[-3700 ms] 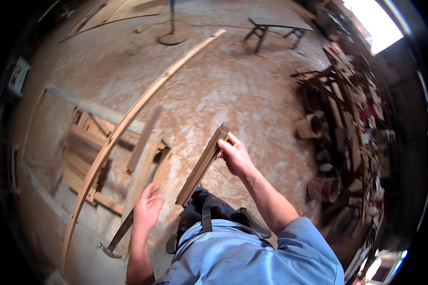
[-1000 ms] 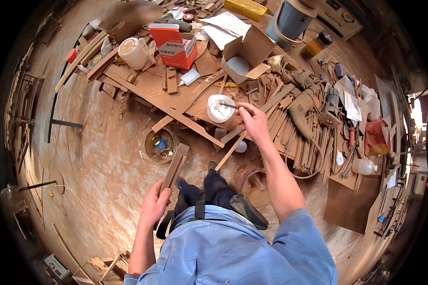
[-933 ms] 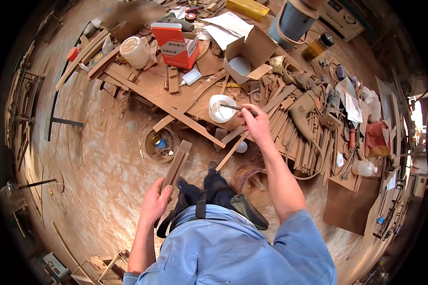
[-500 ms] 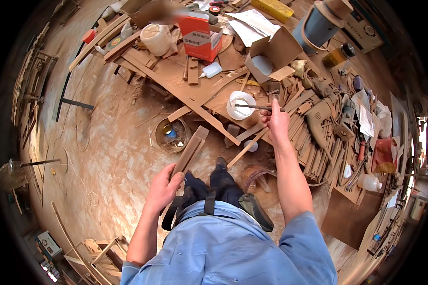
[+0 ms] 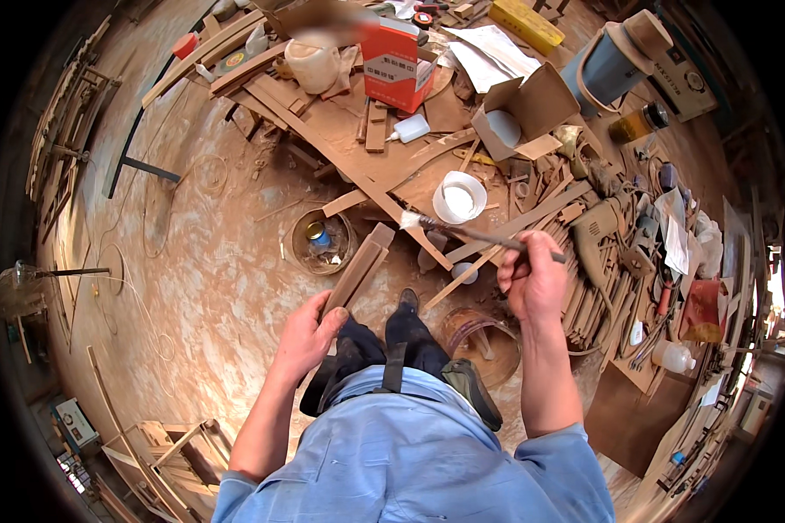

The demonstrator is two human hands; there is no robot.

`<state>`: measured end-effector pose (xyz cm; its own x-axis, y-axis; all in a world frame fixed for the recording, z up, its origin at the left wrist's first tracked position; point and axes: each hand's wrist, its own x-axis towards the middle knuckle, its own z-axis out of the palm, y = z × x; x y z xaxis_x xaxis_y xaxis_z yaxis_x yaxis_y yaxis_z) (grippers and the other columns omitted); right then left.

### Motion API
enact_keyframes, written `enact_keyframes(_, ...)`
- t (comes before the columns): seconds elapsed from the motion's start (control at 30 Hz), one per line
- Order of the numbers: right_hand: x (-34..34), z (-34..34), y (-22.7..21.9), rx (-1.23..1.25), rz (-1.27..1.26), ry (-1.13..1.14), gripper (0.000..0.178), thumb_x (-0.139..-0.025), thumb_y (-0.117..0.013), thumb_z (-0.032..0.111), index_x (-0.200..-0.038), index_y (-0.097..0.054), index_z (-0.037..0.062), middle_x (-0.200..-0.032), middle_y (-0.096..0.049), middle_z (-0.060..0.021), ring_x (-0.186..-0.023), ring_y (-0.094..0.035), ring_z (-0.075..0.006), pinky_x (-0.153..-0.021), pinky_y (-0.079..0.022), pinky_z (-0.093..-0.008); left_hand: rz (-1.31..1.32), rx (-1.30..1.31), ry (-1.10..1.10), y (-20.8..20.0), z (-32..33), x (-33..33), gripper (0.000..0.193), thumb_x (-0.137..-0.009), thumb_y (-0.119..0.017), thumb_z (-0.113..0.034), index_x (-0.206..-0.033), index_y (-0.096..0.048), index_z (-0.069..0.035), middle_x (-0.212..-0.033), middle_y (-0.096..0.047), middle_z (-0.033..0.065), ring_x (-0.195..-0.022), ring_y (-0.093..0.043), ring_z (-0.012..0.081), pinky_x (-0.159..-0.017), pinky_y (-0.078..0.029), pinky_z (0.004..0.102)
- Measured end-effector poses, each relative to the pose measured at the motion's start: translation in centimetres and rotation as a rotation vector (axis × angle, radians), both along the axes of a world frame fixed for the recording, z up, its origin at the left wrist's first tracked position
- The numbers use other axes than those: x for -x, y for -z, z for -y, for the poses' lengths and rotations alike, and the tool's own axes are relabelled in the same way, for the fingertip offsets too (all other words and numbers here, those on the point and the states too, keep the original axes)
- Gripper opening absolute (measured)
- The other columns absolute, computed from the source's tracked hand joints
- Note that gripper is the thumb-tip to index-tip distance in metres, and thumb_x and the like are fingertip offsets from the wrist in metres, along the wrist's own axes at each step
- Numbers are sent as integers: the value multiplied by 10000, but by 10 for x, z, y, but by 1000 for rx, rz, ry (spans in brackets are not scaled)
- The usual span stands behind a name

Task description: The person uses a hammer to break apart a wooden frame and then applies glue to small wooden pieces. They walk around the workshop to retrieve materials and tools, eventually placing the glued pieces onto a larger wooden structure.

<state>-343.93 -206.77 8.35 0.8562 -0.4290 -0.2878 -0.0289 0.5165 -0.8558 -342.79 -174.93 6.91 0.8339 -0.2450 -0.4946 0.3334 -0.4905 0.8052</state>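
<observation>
My left hand (image 5: 312, 331) is closed round the lower end of a brown wooden piece (image 5: 358, 272), which tilts up and away from me. In my right hand (image 5: 535, 277) is the dark handle of a brush (image 5: 475, 235). White stuff coats the brush's bristles (image 5: 412, 220), which hang just off the far end of the wooden piece without touching it. Behind the brush, a white tub (image 5: 459, 198) with white content stands on the cluttered bench (image 5: 358, 174).
The bench also carries an open cardboard box (image 5: 525, 113), a red-orange box (image 5: 396, 65), a small white bottle (image 5: 410, 129) and a blue flask (image 5: 606, 70). A power tool (image 5: 597, 228) lies among wood strips at right. Below stands a bucket (image 5: 480, 336) beside a round basin (image 5: 295, 248).
My right hand has drawn the brush out of the white tub and brought it nearer and to the left, toward the wooden piece. My left hand keeps its hold.
</observation>
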Motion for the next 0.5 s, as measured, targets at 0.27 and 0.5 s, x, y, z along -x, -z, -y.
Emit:
enact_keyframes(0.27, 2, -25, 0, -13, -39, -122, 193, -939, -561, 177, -933, -581, -15, -656, -612, -103, -477, -538, -141, -421, -419, -237, 74, -21, 18, 1, -5, 4, 431, -906, -611, -314, -1163, -557, 27, -801, -624, 96, -715, -571, 152, -662, -469, 296)
enact_keyframes(0.5, 6, -25, 2, 55, -92, -174, 184, -934, -568, 165, -930, -591, -18, -689, -624, -96, -510, -550, -127, -442, -422, -229, 0, 46, -11, 3, -14, 8, 452, -923, -598, -315, -1225, -526, 13, -808, -584, 36, -657, -546, 95, -595, -476, 250)
